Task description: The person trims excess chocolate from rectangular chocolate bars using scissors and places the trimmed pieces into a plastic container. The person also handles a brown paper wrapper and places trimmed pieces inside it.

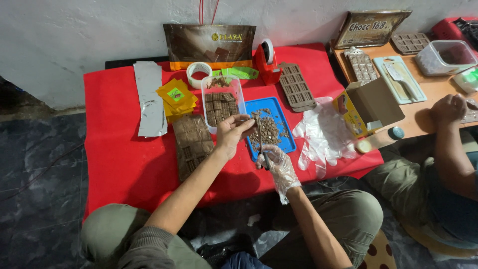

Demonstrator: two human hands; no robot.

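Over the blue rectangular plastic tray (286,130) went both hands. The bare left hand (230,134) had its fingers (242,122) pinched nearly closed on a small brown chocolate piece (247,121), held at the fingertips just above the tray's left edge. The right hand (277,162), in a thin clear plastic glove, was curled snugly around the handles of a pair of dark scissors (262,147), whose blades pointed up toward the pinched piece and met it right at the left fingertips. Brown chocolate trimmings (269,130) lay scattered in the tray beneath.

Just left of the tray stood a clear plastic tub (220,102) stacked with chocolate squares, touching the tray's side. A brown chocolate mould sheet (191,142) lay flat on the red cloth (119,149) near the left wrist. Yellow square wrappers (176,98) sat beyond it, beside a strip of silver foil (149,97). A pile of spare clear gloves (323,132) rested right of the tray.

At the far right, another person's hand (448,108) rested closed on a wooden tabletop (423,112), well apart.
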